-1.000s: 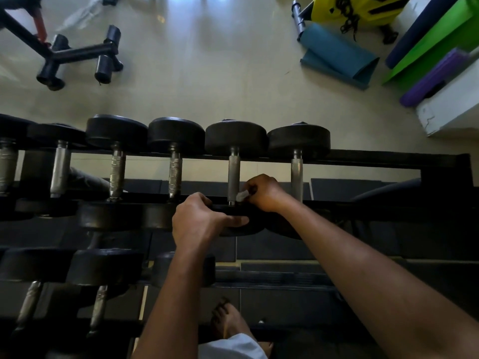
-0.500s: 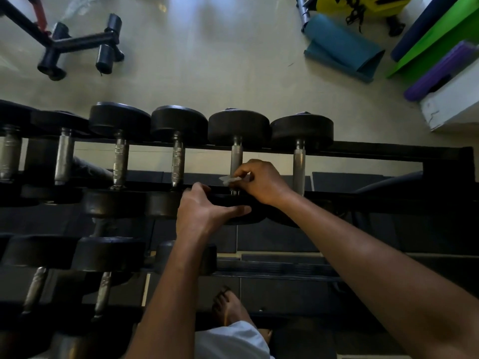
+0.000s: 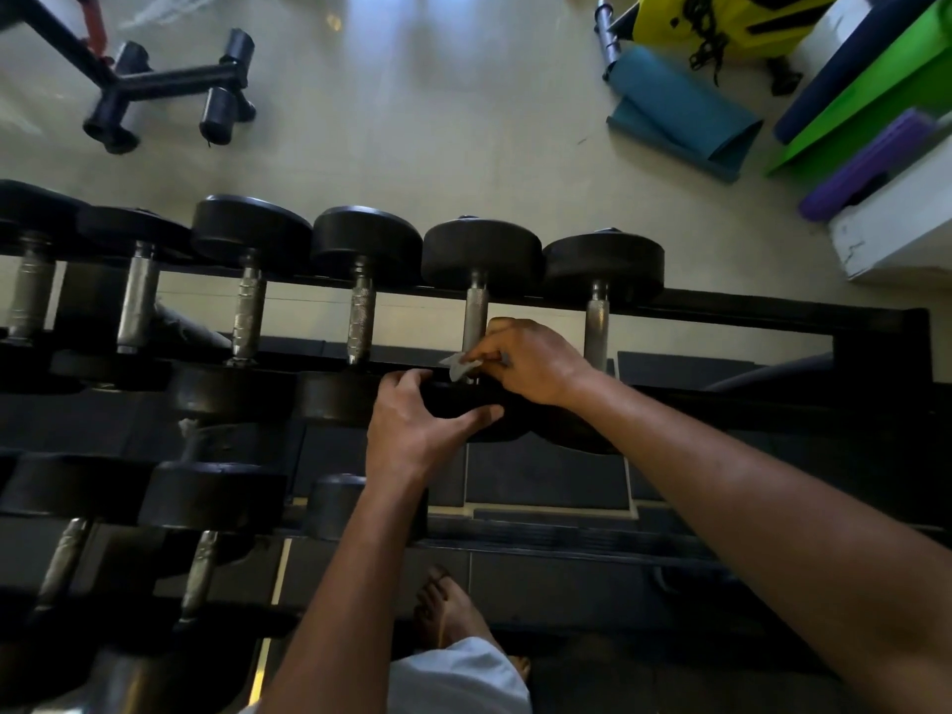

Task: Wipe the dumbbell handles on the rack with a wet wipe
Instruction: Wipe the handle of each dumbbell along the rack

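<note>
The right hand (image 3: 530, 360) pinches a small crumpled wet wipe (image 3: 460, 366) against the near end of a dumbbell handle (image 3: 475, 316), its fingers curled round the steel bar. That handle belongs to the fifth dumbbell from the left on the top tier of the rack (image 3: 772, 314), with one more dumbbell (image 3: 600, 280) just to its right. The left hand (image 3: 420, 430) grips the near black weight head (image 3: 453, 404) of the same dumbbell, fingers over its top and thumb stretched along its near side. More dumbbells lie on the lower tier (image 3: 154, 497) at near left. On the pale floor beyond lie a folded teal mat (image 3: 680, 115) and a black metal stand (image 3: 165, 90).
</note>
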Motion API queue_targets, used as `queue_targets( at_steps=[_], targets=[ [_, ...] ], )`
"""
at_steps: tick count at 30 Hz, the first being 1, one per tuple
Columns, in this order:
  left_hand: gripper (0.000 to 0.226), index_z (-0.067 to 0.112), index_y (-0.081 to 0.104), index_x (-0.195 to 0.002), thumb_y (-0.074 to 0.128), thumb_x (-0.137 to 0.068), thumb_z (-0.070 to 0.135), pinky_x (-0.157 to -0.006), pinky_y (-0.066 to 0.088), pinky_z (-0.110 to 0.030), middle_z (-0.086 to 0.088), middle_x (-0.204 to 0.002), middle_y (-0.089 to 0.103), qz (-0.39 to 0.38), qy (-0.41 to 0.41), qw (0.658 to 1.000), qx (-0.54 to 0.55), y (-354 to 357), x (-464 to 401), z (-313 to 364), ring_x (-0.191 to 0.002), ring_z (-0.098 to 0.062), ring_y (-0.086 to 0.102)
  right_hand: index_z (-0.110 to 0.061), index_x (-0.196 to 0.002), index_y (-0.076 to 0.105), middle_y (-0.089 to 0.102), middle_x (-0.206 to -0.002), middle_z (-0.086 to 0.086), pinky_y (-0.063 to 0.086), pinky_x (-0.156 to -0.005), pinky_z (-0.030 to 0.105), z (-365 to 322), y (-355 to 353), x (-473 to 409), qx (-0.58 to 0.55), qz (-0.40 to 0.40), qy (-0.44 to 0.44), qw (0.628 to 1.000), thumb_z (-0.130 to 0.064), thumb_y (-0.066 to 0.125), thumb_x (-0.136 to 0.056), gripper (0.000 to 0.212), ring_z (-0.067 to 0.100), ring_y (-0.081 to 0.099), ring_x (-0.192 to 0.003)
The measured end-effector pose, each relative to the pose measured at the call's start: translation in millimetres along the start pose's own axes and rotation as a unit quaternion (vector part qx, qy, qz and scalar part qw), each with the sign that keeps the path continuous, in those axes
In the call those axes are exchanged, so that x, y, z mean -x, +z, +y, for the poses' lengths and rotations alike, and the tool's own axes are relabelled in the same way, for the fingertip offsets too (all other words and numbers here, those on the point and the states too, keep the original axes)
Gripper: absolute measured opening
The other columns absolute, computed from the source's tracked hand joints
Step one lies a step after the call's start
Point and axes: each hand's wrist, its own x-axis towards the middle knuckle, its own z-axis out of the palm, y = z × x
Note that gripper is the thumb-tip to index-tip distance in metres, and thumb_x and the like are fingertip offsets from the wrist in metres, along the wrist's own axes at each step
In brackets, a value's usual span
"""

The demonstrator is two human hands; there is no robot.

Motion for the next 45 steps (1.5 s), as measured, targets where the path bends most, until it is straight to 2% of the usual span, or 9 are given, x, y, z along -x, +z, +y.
queue_targets(
  at_steps=[5, 12, 18, 22, 26, 32, 35, 39, 45],
  targets=[
    [0.093, 0.021, 0.061, -0.137, 0.094, -0.063, 0.068, -0.094, 0.055, -0.030, 0.005, -0.129, 0.049, 0.003, -0.005, 1.000, -0.003, 2, -5, 0, -0.114, -0.011, 0.055, -0.040, -0.126, 0.077, 0.080, -0.108, -0.012, 0.057, -0.089, 0.039, 5, -6, -10, 0.058, 0.106, -0.028, 0.992, -0.044, 0.064, -0.106, 0.024, 0.013, 0.074, -0.094],
    [0.100, 0.022, 0.061, -0.137, 0.092, -0.058, 0.075, -0.097, 0.060, -0.038, 0.004, -0.130, 0.050, 0.003, -0.012, 1.000, -0.014, 7, -11, -6, -0.117, -0.016, 0.059, -0.039, -0.122, 0.080, 0.080, -0.085, 0.000, 0.052, -0.069, 0.032, 11, -16, -39, 0.086, 0.237, 0.008, 0.968, -0.042, 0.061, -0.108, 0.023, 0.026, 0.075, -0.075],
    [0.105, 0.024, 0.061, -0.134, 0.089, -0.051, 0.082, -0.093, 0.063, -0.042, 0.003, -0.130, 0.051, -0.010, -0.013, 1.000, -0.016, 9, -16, -10, -0.115, -0.018, 0.061, -0.034, -0.120, 0.079, 0.077, -0.079, -0.003, 0.058, -0.071, 0.032, 8, -6, -40, 0.055, 0.230, 0.016, 0.971, -0.036, 0.059, -0.109, 0.023, 0.022, 0.074, -0.072],
    [0.117, 0.025, 0.062, -0.130, 0.077, -0.035, 0.092, -0.087, 0.065, -0.043, 0.001, -0.126, 0.061, -0.023, -0.029, 0.999, -0.022, 9, -23, -8, -0.110, -0.017, 0.066, -0.038, -0.127, 0.075, 0.080, -0.094, -0.001, 0.058, -0.076, 0.037, -2, -8, -51, 0.076, 0.183, 0.034, 0.980, -0.042, 0.053, -0.110, 0.029, 0.026, 0.076, -0.086],
    [0.119, 0.025, 0.064, -0.128, 0.078, -0.030, 0.092, -0.083, 0.066, -0.043, 0.001, -0.121, 0.066, -0.033, -0.045, 0.998, -0.026, 8, -29, -7, -0.106, -0.018, 0.070, -0.032, -0.113, 0.077, 0.076, -0.093, 0.001, 0.057, -0.074, 0.038, -14, -7, -66, 0.109, 0.128, 0.078, 0.983, -0.044, 0.048, -0.110, 0.032, 0.030, 0.073, -0.087],
    [0.120, 0.026, 0.062, -0.131, 0.077, -0.031, 0.091, -0.085, 0.065, -0.043, 0.002, -0.124, 0.065, -0.039, -0.050, 0.998, -0.030, 7, -27, -3, -0.107, -0.017, 0.069, -0.030, -0.113, 0.076, 0.076, -0.096, 0.003, 0.059, -0.074, 0.040, -22, -1, -76, 0.160, 0.116, 0.099, 0.975, -0.030, 0.055, -0.109, 0.022, 0.032, 0.075, -0.090],
    [0.122, 0.026, 0.061, -0.134, 0.075, -0.032, 0.092, -0.087, 0.065, -0.042, 0.002, -0.127, 0.063, -0.044, -0.050, 0.997, -0.028, 6, -25, -3, -0.109, -0.016, 0.067, -0.038, -0.127, 0.074, 0.077, -0.106, 0.003, 0.059, -0.082, 0.043, -16, -3, -62, 0.132, 0.133, 0.085, 0.979, -0.041, 0.048, -0.112, 0.031, 0.031, 0.074, -0.094],
    [0.117, 0.027, 0.060, -0.132, 0.077, -0.035, 0.091, -0.089, 0.063, -0.043, 0.002, -0.127, 0.062, -0.045, -0.051, 0.998, -0.016, 6, -22, -3, -0.110, -0.017, 0.066, -0.035, -0.124, 0.077, 0.074, -0.108, 0.003, 0.056, -0.073, 0.036, -1, 10, -37, 0.061, 0.236, 0.074, 0.967, -0.042, 0.052, -0.110, 0.030, 0.028, 0.073, -0.086],
    [0.117, 0.028, 0.061, -0.130, 0.072, -0.031, 0.091, -0.086, 0.064, -0.043, 0.001, -0.123, 0.063, -0.046, -0.063, 0.996, -0.038, 12, -25, 8, -0.109, -0.020, 0.066, -0.041, -0.123, 0.077, 0.079, -0.102, -0.005, 0.061, -0.076, 0.038, 7, 33, -37, -0.165, 0.258, 0.214, 0.928, -0.042, 0.066, -0.104, 0.022, 0.018, 0.074, -0.090]
  ],
)
